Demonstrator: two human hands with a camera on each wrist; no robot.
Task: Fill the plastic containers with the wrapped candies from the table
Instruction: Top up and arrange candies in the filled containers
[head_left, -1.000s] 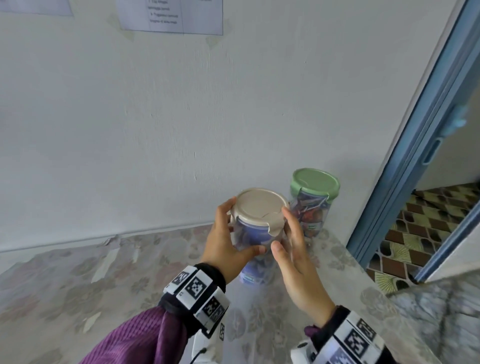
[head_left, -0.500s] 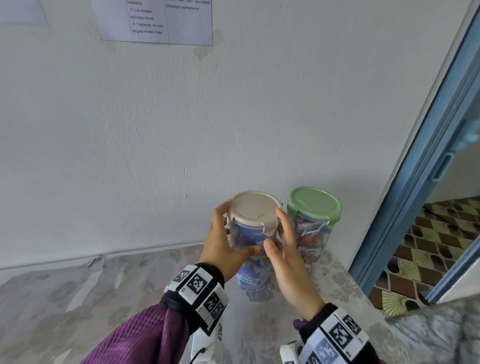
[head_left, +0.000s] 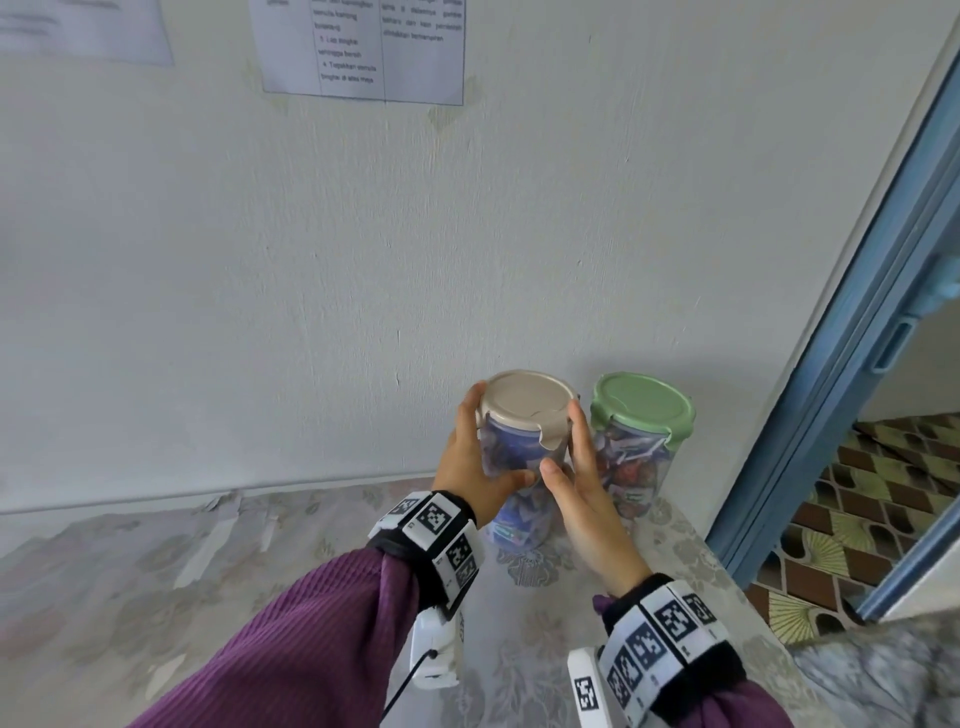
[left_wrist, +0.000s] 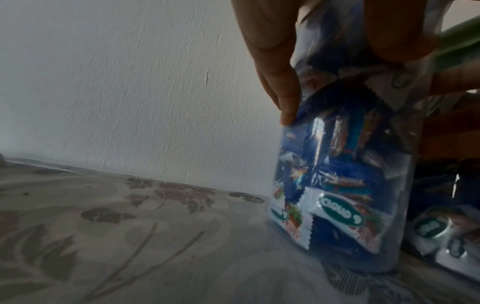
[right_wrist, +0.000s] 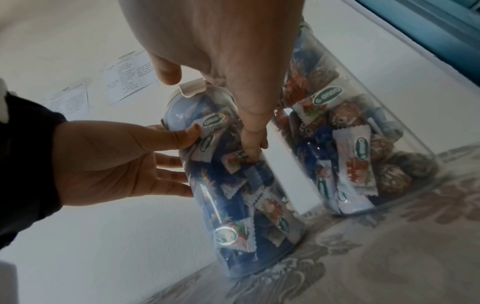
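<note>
Head view: left hand (head_left: 470, 457) grips beige-lidded container (head_left: 524, 457), right hand (head_left: 582, 488) flat against it; green-lidded container (head_left: 641, 447) beyond right hand, both full, lidded; task looks nearly done.

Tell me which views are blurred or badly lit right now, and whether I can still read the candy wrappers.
Head view: evenly lit, edges smeared, beige-lidded container fairly clear. Left wrist view: dim, soft, fingers dark; wrapper lettering just legible. Right wrist view: bright wall backlights the left hand; wrappers in the green-lidded container sharpest.

Green-lidded container (head_left: 642, 447) tight beside right, wall (head_left: 363, 260) behind, open tabletop (head_left: 156, 561) leftward.
</note>
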